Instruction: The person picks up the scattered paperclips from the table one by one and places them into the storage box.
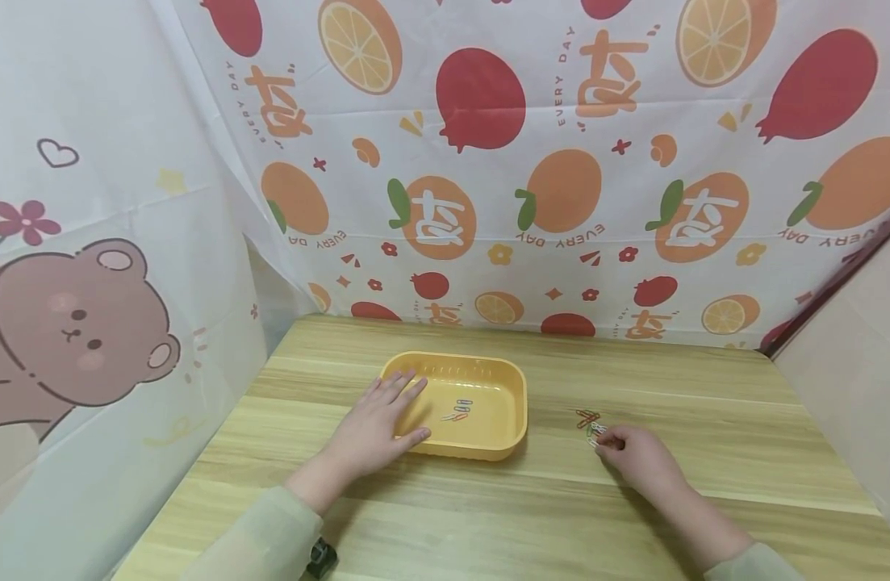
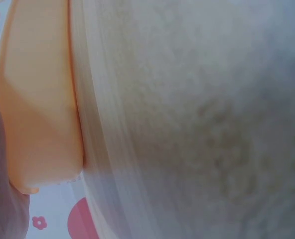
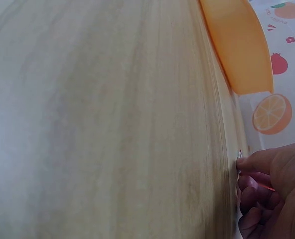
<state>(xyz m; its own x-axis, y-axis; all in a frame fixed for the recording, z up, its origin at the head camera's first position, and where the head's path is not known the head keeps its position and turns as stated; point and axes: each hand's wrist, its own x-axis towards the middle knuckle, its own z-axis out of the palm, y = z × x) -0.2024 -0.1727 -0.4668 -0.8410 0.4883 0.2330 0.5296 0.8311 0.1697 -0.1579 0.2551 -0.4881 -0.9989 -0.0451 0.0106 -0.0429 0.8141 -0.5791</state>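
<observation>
A shallow yellow plastic tray (image 1: 488,452) stands on the wooden table, with several small coloured paper clips (image 1: 463,402) lying on its bottom. My left hand (image 1: 372,424) rests over the tray's left end, fingers spread and fairly straight across the rim. To the right of the tray is a small pile of paper clips (image 1: 587,418), brown, white and green among them. At this pile's near edge my right hand (image 1: 639,458) has thumb and forefinger together, pinching a paper clip (image 3: 240,155) at the tabletop. The other right fingers curl under, and a reddish bit shows among them.
Behind the wooden table (image 1: 445,516) hangs a white cloth (image 1: 619,105) printed with fruit. A pale cloth with a bear (image 1: 89,323) covers the left side, and a pale panel (image 1: 858,347) stands at the right. A dark object (image 1: 321,557) sits by the left sleeve.
</observation>
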